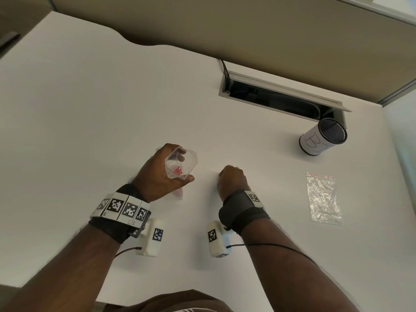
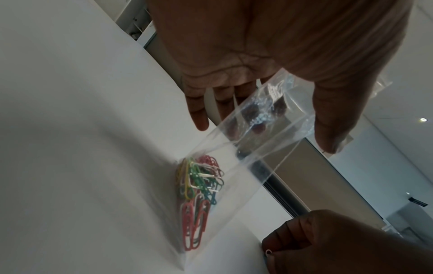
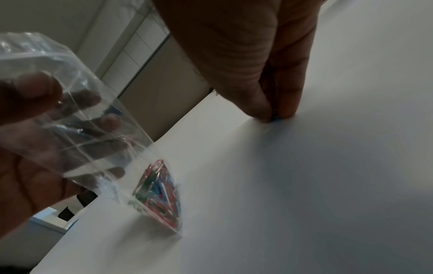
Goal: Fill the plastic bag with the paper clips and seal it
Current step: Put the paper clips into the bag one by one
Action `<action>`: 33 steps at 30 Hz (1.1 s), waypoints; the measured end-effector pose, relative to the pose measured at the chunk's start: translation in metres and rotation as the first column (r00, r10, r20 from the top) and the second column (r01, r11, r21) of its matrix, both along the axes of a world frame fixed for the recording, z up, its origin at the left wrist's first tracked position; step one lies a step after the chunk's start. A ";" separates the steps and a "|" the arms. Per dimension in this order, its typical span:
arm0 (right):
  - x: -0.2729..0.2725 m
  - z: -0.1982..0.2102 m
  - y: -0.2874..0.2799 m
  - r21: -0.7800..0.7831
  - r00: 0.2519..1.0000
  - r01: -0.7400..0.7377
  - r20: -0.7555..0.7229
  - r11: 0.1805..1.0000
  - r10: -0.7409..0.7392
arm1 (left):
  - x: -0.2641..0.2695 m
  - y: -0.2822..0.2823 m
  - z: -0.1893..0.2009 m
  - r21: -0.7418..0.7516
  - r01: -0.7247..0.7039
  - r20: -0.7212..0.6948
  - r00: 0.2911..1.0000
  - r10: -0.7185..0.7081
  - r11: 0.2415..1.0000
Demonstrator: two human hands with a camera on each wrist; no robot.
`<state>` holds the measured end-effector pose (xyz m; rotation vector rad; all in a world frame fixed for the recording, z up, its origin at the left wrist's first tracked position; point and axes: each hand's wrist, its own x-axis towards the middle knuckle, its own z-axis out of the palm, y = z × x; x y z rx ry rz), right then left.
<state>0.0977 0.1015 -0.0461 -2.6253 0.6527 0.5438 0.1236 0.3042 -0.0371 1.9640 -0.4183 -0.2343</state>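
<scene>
My left hand (image 1: 184,165) grips a clear plastic bag (image 1: 190,159) by its open mouth, thumb on one side and fingers on the other. The bag's bottom corner rests on the white table (image 1: 90,109). Several coloured paper clips (image 2: 199,194) lie bunched at the bottom of the bag (image 2: 234,166). To its right, my right hand (image 1: 229,179) is curled down on the table, thumb and fingertips (image 3: 288,111) pinching a paper clip (image 3: 276,118) against the surface. From the left wrist, a small loop of the paper clip (image 2: 268,251) shows between those fingers. No other loose clips are in sight.
A second, empty clear bag (image 1: 323,199) lies flat at the right. A black mesh cup (image 1: 322,138) with a paper label lies on its side at the back right, beside an open cable tray (image 1: 281,95). A beige partition runs behind the table.
</scene>
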 end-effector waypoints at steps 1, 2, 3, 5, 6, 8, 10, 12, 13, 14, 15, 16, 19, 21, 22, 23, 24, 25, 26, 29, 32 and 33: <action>-0.001 -0.001 0.000 0.001 1.000 -0.006 0.003 1.000 0.006 | 0.000 0.000 0.000 -0.002 0.000 0.001 1.000 0.000 1.000; -0.001 -0.002 0.001 0.001 1.000 -0.010 0.003 1.000 0.010 | 0.000 0.000 0.000 -0.003 0.001 0.003 1.000 -0.001 1.000; -0.001 -0.003 0.001 -0.001 1.000 -0.014 0.004 1.000 0.014 | 0.000 0.000 0.000 -0.004 0.002 0.005 1.000 -0.002 1.000; -0.002 -0.005 0.001 -0.004 1.000 -0.027 0.008 1.000 0.027 | -0.001 -0.001 0.000 -0.003 0.006 0.001 1.000 -0.006 1.000; -0.003 -0.006 0.000 -0.005 0.999 -0.032 0.012 0.999 0.032 | -0.001 -0.001 0.000 -0.003 0.007 -0.001 1.000 -0.007 1.000; -0.005 -0.006 -0.001 0.005 0.999 -0.042 0.019 0.999 0.042 | 0.000 0.000 0.000 -0.001 0.006 -0.005 1.000 -0.006 1.000; -0.007 -0.007 -0.004 0.025 0.998 -0.049 0.033 0.999 0.048 | -0.001 0.000 -0.001 -0.001 0.003 -0.012 1.000 -0.003 1.000; -0.009 -0.006 -0.007 0.052 0.997 -0.064 0.051 0.997 0.062 | -0.001 0.001 -0.001 -0.002 0.002 -0.013 1.000 -0.003 1.000; -0.011 -0.006 -0.009 0.065 0.995 -0.082 0.059 0.995 0.078 | -0.001 0.000 -0.001 -0.005 0.002 -0.011 1.000 -0.002 1.000; -0.014 -0.006 -0.010 0.082 0.993 -0.097 0.068 0.992 0.092 | -0.001 0.000 -0.001 -0.006 0.002 -0.008 1.000 -0.002 1.000; -0.016 -0.007 -0.013 0.104 0.992 -0.106 0.080 0.989 0.097 | -0.001 -0.001 -0.001 -0.007 0.004 -0.006 1.000 -0.004 1.000; -0.017 -0.008 -0.015 0.133 0.991 -0.106 0.098 0.986 0.093 | -0.001 -0.001 -0.001 -0.007 0.007 -0.006 1.000 -0.007 1.000; -0.015 0.001 -0.023 0.233 0.977 -0.065 0.211 0.970 0.014 | -0.003 -0.002 -0.002 -0.017 0.009 -0.010 1.000 -0.009 1.000; -0.009 0.022 -0.024 0.299 0.942 -0.047 0.331 0.953 -0.057 | -0.004 -0.002 -0.002 -0.021 0.006 -0.013 1.000 -0.006 1.000; -0.006 0.037 -0.024 0.332 0.918 -0.064 0.389 0.941 -0.075 | -0.005 -0.002 -0.003 -0.021 0.004 -0.015 1.000 -0.005 1.000; -0.003 0.052 -0.021 0.363 0.896 -0.097 0.437 0.927 -0.078 | -0.005 -0.003 -0.003 -0.020 0.001 -0.018 1.000 -0.002 1.000; -0.001 0.068 -0.018 0.388 0.877 -0.148 0.476 0.910 -0.061 | -0.005 -0.003 -0.003 -0.018 -0.002 -0.024 1.000 0.002 1.000; 0.000 0.082 -0.013 0.397 0.861 -0.214 0.508 0.893 -0.020 | -0.005 -0.005 -0.003 -0.014 -0.006 -0.027 1.000 0.005 1.000; 0.002 0.095 -0.007 0.387 0.847 -0.286 0.530 0.877 0.042 | -0.005 -0.006 -0.003 -0.007 -0.007 -0.024 1.000 0.006 1.000; 0.004 0.119 0.011 0.304 0.811 -0.463 0.525 0.832 0.259 | -0.006 -0.012 -0.002 0.026 0.004 -0.004 1.000 -0.004 1.000; 0.005 0.123 0.025 0.191 0.764 -0.568 0.484 0.801 0.426 | -0.008 -0.015 -0.002 0.034 0.016 0.027 1.000 -0.017 0.999; 0.005 0.121 0.028 0.159 0.756 -0.584 0.465 0.796 0.461 | -0.009 -0.015 -0.002 0.037 0.019 0.035 0.999 -0.021 0.999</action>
